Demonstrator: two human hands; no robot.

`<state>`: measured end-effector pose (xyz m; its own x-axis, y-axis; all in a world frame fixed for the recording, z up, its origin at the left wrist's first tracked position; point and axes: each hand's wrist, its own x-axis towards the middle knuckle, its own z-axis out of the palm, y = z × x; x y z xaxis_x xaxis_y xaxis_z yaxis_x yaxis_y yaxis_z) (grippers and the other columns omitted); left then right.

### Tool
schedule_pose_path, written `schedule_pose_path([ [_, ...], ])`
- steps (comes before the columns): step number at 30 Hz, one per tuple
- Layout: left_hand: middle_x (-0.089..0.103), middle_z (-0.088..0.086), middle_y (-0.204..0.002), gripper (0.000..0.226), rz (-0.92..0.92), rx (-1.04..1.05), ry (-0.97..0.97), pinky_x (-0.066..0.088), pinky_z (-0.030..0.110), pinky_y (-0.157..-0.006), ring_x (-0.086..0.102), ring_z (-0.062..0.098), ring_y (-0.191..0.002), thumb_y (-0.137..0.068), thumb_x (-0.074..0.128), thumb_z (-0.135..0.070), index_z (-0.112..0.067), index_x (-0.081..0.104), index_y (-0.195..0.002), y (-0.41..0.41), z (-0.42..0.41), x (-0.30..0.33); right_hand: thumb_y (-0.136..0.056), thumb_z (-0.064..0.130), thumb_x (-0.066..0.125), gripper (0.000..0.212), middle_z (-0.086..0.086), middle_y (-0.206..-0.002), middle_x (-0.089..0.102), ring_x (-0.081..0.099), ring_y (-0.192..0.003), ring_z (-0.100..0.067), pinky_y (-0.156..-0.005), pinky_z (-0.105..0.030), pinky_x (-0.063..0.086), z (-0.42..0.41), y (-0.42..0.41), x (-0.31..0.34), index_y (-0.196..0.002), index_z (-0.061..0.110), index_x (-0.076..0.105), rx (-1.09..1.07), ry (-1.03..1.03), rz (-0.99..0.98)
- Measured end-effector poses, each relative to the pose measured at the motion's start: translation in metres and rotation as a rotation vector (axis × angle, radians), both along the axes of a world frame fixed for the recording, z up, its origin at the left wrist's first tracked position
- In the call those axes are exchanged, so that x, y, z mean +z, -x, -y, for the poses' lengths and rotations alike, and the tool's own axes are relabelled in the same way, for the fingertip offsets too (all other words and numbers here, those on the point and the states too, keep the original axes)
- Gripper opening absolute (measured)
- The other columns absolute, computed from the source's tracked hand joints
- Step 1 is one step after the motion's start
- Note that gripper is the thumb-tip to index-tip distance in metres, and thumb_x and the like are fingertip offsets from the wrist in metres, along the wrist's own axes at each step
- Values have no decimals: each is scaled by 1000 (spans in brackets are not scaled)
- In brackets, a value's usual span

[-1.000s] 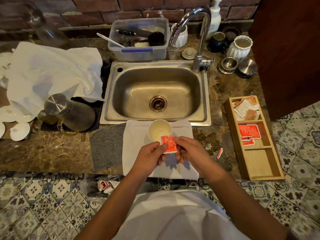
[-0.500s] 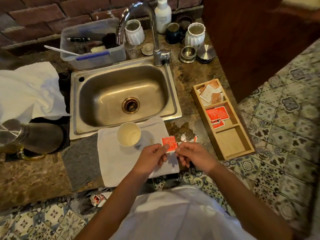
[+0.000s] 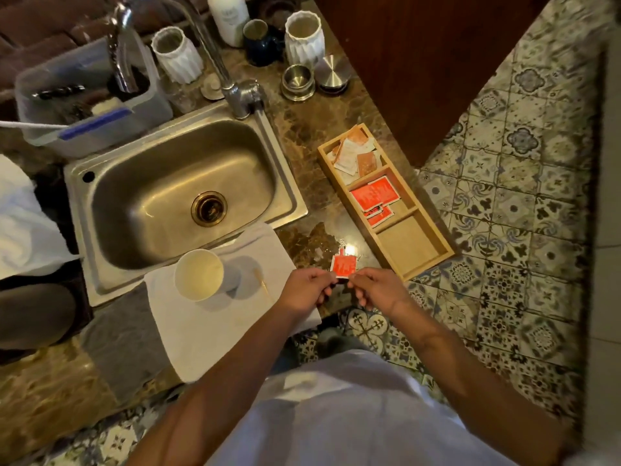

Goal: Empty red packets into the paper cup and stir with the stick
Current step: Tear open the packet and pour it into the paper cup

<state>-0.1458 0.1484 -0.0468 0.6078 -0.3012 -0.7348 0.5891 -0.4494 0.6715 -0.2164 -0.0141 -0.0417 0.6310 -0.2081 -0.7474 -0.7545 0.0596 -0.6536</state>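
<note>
- The red packet [image 3: 343, 266] is pinched along its lower edge between both hands, standing upright above the front edge of the counter [image 3: 302, 136], just right of the white towel [image 3: 208, 327] and near the front end of the wooden tray [image 3: 433, 260].
- The left hand [image 3: 304, 292] has thumb and fingertips clamped on the packet's lower left corner; the right hand [image 3: 378, 290] has its fingertips closed on the lower right corner.
- A small torn tab sticks up from the packet's top edge.
- Compared with a second ago, the packet is no longer at the rim of the paper cup [image 3: 199, 274]; it now sits well to the cup's right, off the towel.
- The cup stands upright on the towel, its pale inside showing, apart from both hands.
- The stick [image 3: 261, 283] lies on the towel just right of the cup; a second ago the hands covered most of it.
- More red packets [image 3: 374, 196] lie in the tray's middle compartment; the near compartment shows bare wood, and the far one holds pale and brown sachets [image 3: 356, 156].
- The view has swung right since the earlier frames, so the sink [image 3: 181, 193] now sits left of centre and more patterned floor tile [image 3: 504, 210] shows.
</note>
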Motion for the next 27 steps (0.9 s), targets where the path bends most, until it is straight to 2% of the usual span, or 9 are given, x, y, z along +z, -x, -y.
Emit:
schedule_pose_path([
  [3, 63, -1, -56, 28, 1, -23, -67, 41, 27, -56, 48, 12, -50, -92, 69, -24, -4, 76, -75, -2, 6, -14, -100, 16, 60, 27, 0, -52, 56, 49, -45, -13, -48, -27, 37, 2, 2, -5, -75, 11, 70, -10, -2, -40],
  [7, 68, -4, -58, 26, 59, -133, -170, 45, 22, -57, 50, 2, -43, -93, 68, -26, -15, 77, -71, -10, 14, -22, -99, 16, 60, 24, -1, -56, 58, 50, -45, -11, -43, -22, 37, 3, 1, -8, -83, 5, 73, -2, 4, -70],
  [10, 68, -7, -56, 28, 99, -166, -235, 46, 23, -60, 52, 2, -43, -91, 69, -27, -18, 75, -66, -12, 15, -29, -97, 20, 62, 26, -2, -58, 63, 55, -47, -13, -42, -21, 39, 2, -3, -10, -82, 5, 75, 21, 43, -90],
  [15, 67, -7, -55, 29, 193, -239, -338, 43, 19, -52, 54, 1, -43, -89, 69, -32, -17, 72, -64, -10, 18, -32, -96, 22, 63, 27, -3, -60, 69, 58, -46, -11, -40, -16, 41, 0, -6, -12, -80, 4, 77, 40, 115, -131],
  [17, 69, -6, -58, 30, 232, -280, -369, 46, 22, -55, 59, 5, -49, -89, 69, -34, -17, 73, -65, -9, 19, -32, -95, 22, 64, 27, -5, -60, 70, 60, -47, -12, -45, -19, 47, -2, -6, -13, -78, 5, 76, 44, 146, -129],
  [19, 71, -3, -63, 28, 262, -316, -392, 52, 27, -62, 64, 13, -57, -90, 68, -35, -17, 74, -69, -7, 20, -32, -93, 23, 63, 28, -8, -60, 72, 63, -48, -15, -58, -29, 58, -2, -6, -15, -74, 7, 76, 48, 170, -129],
  [21, 72, 0, -66, 27, 268, -333, -404, 56, 33, -66, 67, 18, -62, -90, 68, -34, -16, 74, -70, -8, 21, -31, -93, 25, 62, 31, -5, -58, 72, 64, -48, -17, -67, -36, 61, -2, -6, -17, -71, 9, 75, 56, 181, -137],
  [27, 73, 3, -72, 27, 259, -357, -440, 60, 39, -70, 70, 23, -70, -90, 68, -34, -18, 72, -69, -10, 22, -28, -96, 23, 57, 33, -3, -58, 73, 66, -47, -15, -69, -35, 62, -5, -11, -14, -72, 10, 75, 97, 237, -160],
])
